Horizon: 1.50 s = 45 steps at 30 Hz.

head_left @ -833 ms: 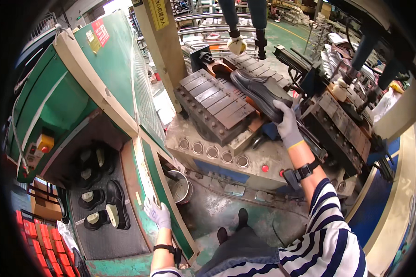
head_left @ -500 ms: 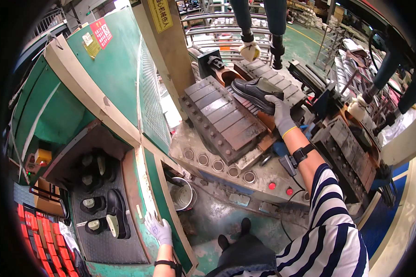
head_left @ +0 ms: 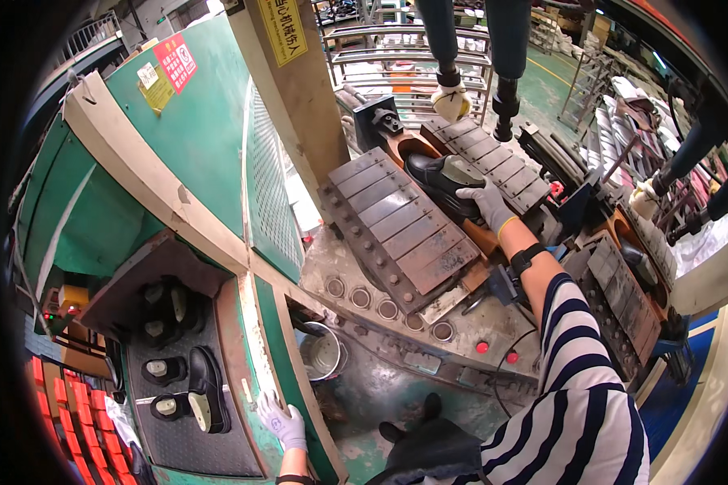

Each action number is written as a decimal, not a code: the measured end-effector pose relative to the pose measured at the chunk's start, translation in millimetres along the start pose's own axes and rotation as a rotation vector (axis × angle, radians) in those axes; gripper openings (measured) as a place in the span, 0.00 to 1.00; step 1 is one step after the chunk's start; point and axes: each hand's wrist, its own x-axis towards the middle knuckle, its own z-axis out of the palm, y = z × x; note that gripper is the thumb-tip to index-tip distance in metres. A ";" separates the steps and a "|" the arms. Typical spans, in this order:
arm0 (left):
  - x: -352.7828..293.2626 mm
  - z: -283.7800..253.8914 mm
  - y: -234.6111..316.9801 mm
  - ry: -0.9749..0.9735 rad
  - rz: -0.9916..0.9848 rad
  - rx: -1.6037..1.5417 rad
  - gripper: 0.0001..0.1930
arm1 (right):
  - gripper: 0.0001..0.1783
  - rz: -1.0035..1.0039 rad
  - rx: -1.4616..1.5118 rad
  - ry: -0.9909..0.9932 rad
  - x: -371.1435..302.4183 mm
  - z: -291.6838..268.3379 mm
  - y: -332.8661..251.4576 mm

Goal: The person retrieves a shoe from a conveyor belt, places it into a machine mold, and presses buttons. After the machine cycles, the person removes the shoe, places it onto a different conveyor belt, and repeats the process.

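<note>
My right hand (head_left: 485,202), in a pale glove, grips a black shoe (head_left: 430,175) near its heel end. The shoe lies low in the gap between two segmented metal plates, the left plate (head_left: 408,226) and the right plate (head_left: 487,166) of a press. Its lower part is hidden between them. Resting on the green frame edge (head_left: 259,356) at lower left, my gloved left hand (head_left: 283,422) is open with its fingers stretched out. Several black shoes (head_left: 208,388) stand on the dark rack mat to the left of that hand.
Above the press hang dark cylinders (head_left: 506,73) with a padded white end (head_left: 451,103). A second press station (head_left: 615,299) stands at right. Red buttons (head_left: 482,347) sit on the machine's front. A metal bucket (head_left: 322,356) stands below, and a green cabinet (head_left: 186,121) rises at left.
My right hand has lowered the shoe from above the plates into the gap between them. The left hand stays on the green edge. The view has shifted slightly.
</note>
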 end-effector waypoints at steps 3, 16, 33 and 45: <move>-6.8 -2.5 -11.4 0.012 -0.031 0.021 0.38 | 0.41 -0.057 -0.398 -0.076 -2.5 16.7 -19.2; -3.3 -3.2 -9.2 0.026 -0.029 0.056 0.38 | 0.46 -0.007 -0.871 -0.140 -14.0 33.5 -4.5; -12.8 -8.5 -5.5 0.025 0.006 0.085 0.38 | 0.49 0.023 -0.817 -0.283 -7.7 27.4 -10.2; -3.6 2.9 -21.3 0.023 0.097 0.092 0.42 | 0.12 -0.376 -0.697 -0.646 -297.4 45.2 -26.9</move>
